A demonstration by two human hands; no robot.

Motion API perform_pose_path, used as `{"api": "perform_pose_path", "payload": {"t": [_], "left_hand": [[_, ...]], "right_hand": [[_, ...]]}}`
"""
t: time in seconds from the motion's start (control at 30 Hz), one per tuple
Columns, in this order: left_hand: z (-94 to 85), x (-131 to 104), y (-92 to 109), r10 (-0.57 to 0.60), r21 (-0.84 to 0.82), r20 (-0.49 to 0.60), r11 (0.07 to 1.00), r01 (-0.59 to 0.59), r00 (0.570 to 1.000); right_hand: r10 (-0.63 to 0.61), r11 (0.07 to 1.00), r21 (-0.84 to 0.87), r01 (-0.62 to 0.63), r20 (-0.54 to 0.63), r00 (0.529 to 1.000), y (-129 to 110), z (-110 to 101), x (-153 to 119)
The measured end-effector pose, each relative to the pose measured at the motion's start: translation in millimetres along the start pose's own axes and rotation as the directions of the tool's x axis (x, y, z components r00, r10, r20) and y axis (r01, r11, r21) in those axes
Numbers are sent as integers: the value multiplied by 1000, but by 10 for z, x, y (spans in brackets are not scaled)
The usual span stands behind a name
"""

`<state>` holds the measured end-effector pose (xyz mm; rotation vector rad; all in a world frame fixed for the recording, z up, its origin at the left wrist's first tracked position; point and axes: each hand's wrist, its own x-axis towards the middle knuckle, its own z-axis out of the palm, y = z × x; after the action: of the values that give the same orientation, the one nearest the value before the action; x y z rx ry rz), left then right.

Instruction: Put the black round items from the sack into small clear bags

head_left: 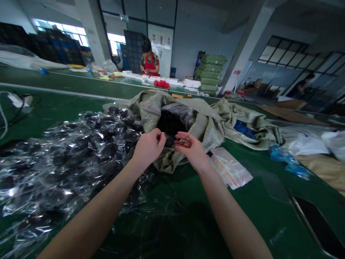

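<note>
A small dark rounded piece [169,141] is between my two hands, in front of the mouth of a woven sack [208,122]. My left hand [151,145] is closed, its thumb and forefinger pinched at the left side of the piece. My right hand [191,148] has its fingers curved and apart, the tips at or very near the piece's right side. More dark contents [171,122] show inside the sack. To the left lies a large heap of black pieces in clear plastic bags [99,144]. Flat clear bags [231,167] lie beside my right wrist.
A phone [318,223] lies at the lower right of the green table [188,216]. Blue wrapped pieces [289,162] and another sack [253,126] are on the right. A cable with a plug [20,100] lies at left. Across the table a person in a red apron [151,64] works.
</note>
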<state>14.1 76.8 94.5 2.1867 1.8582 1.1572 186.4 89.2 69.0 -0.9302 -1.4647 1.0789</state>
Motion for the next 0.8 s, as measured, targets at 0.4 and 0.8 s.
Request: {"api": "perform_pose_path", "payload": {"t": [0.4,0.8], "left_hand": [[1,-19,56,0,-21,66,1000,1,998],[-132,23,272,-67,-4,191,998,69,979]], "right_hand": [[-142,938,-347,26,-314,939,-19,42,15],[-333,593,-802,75,-159,929,-836,-9,65]]}}
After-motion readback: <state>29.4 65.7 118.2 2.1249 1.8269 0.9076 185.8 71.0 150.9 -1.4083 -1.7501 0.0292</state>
